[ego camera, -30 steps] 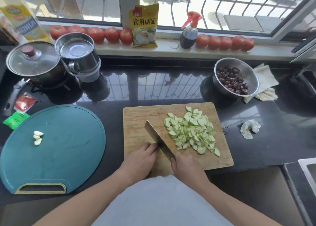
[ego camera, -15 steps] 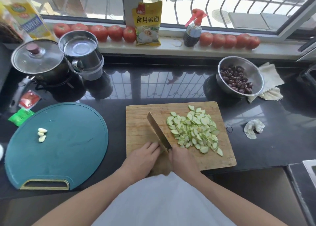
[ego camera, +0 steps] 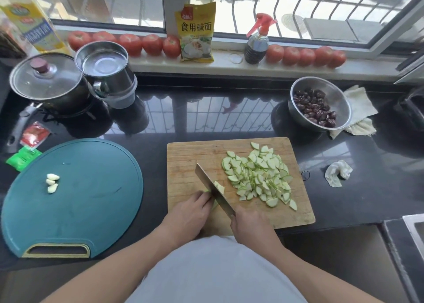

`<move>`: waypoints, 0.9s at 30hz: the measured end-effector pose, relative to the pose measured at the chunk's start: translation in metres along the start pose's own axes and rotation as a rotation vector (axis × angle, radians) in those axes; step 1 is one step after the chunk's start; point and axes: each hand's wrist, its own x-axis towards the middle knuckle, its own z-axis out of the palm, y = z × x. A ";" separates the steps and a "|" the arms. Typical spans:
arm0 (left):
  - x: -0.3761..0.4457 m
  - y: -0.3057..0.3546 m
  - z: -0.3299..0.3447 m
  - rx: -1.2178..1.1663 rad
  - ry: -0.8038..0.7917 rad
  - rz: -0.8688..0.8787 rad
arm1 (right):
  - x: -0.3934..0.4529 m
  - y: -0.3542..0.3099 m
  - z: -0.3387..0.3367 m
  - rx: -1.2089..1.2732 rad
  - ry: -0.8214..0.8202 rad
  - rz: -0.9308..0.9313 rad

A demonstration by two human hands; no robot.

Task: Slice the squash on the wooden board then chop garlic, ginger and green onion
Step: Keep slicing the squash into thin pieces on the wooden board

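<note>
Wooden board (ego camera: 183, 160) carries the work: left hand (ego camera: 187, 213) pins the last squash (ego camera: 214, 204) stub, right hand (ego camera: 249, 224) clenches the knife (ego camera: 212, 189), slices (ego camera: 259, 176) shoved toward three o'clock, clearing cutting room.

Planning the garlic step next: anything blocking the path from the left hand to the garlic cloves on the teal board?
Nothing visible. The left hand holds squash at the light wooden board; only bare black countertop and open round teal board separate it from the three peeled garlic cloves.

Both forearms reach forward — left hand (ego camera: 187, 213) curled knuckles-up, right hand (ego camera: 250, 222) in a closed grip.
</note>
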 end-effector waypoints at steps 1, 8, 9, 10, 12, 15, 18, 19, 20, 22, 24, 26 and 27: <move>0.000 0.000 0.001 -0.005 -0.004 0.002 | 0.002 0.000 0.002 -0.006 -0.010 0.005; -0.003 0.001 0.002 -0.006 0.024 0.017 | 0.023 -0.010 0.011 -0.048 0.009 -0.036; -0.004 0.001 0.001 -0.003 0.044 0.021 | 0.023 -0.010 0.011 -0.031 0.019 -0.038; -0.006 0.001 0.000 0.007 0.062 0.027 | 0.021 -0.008 0.010 0.001 0.023 -0.035; -0.008 0.001 -0.001 0.036 0.081 0.040 | 0.015 -0.003 0.007 0.087 0.026 -0.020; -0.009 0.001 -0.001 0.072 0.081 0.028 | 0.004 0.003 0.002 0.121 0.029 0.009; -0.009 0.000 0.002 0.070 0.055 0.017 | -0.003 0.004 0.000 0.082 0.001 0.021; -0.009 0.000 0.002 0.074 0.045 0.013 | -0.004 0.003 -0.001 0.065 -0.008 0.019; -0.009 0.000 0.002 0.078 0.037 0.012 | -0.005 0.002 -0.001 0.046 -0.016 0.018; -0.008 0.000 0.002 0.077 0.026 0.018 | -0.005 0.002 0.000 0.016 -0.026 0.022; -0.008 0.000 0.001 0.076 0.025 0.029 | -0.005 0.002 0.002 0.014 -0.021 0.030; -0.007 0.000 0.000 0.075 0.032 0.035 | -0.004 0.003 0.006 0.022 -0.015 0.035; -0.007 0.000 -0.001 0.078 0.031 0.037 | -0.002 0.004 0.009 0.017 -0.011 0.039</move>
